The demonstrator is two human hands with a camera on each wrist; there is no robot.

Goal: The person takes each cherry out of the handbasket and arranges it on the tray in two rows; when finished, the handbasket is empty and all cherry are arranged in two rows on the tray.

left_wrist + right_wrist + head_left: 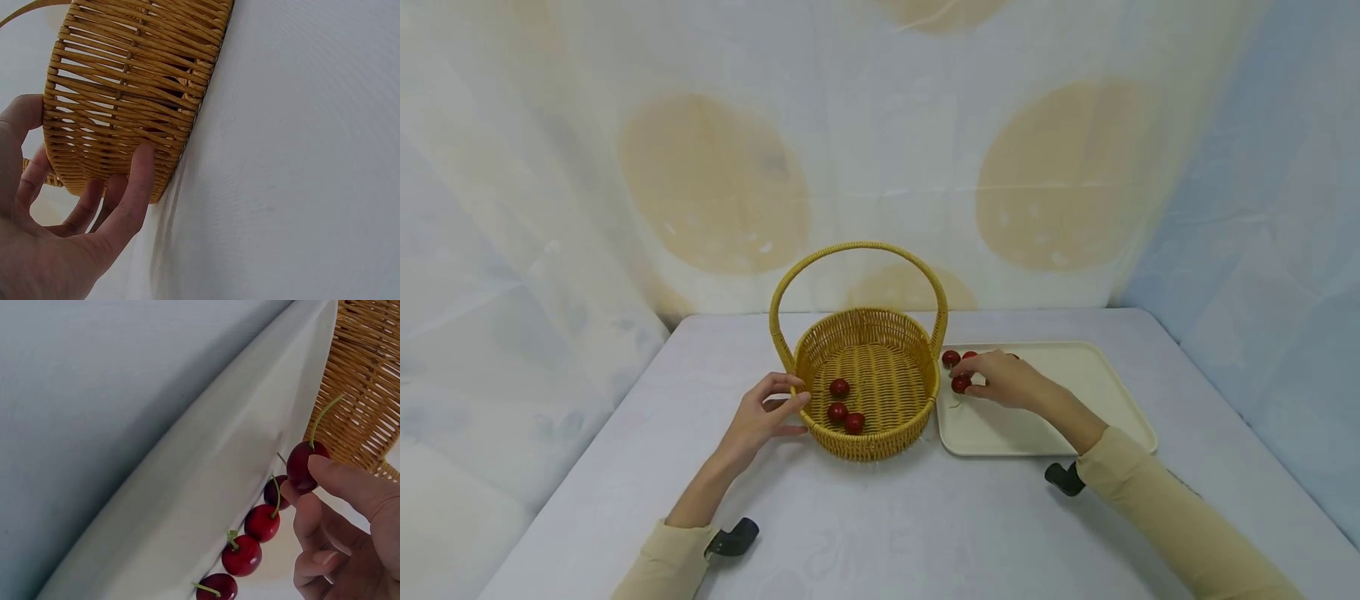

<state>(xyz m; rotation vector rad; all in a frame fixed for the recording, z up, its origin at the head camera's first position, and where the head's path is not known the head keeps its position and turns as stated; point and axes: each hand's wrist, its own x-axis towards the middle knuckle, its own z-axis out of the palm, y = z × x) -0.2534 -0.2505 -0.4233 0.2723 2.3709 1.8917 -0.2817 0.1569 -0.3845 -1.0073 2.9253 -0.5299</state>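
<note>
A dark red cherry [304,464] with a green stem is pinched between the thumb and fingertips of my right hand [1011,381], low over the left end of a cream tray [1045,433]. Several more stemmed cherries [242,555] lie in the tray in a row, seen in the right wrist view; my hand partly hides them in the head view. Left of the tray stands a yellow wicker basket [868,447] with a tall handle. My left hand [758,419] holds its left side at the rim, fingers spread against the weave. Three cherries [838,412] sit inside the basket, toward its left.
The basket's arched handle [860,245] rises above the table. Beside the basket, the tray's left edge comes close to its wall. Dark wrist-camera mounts [734,537] stick out from both sleeves. A patterned cloth [880,167] hangs behind the white table.
</note>
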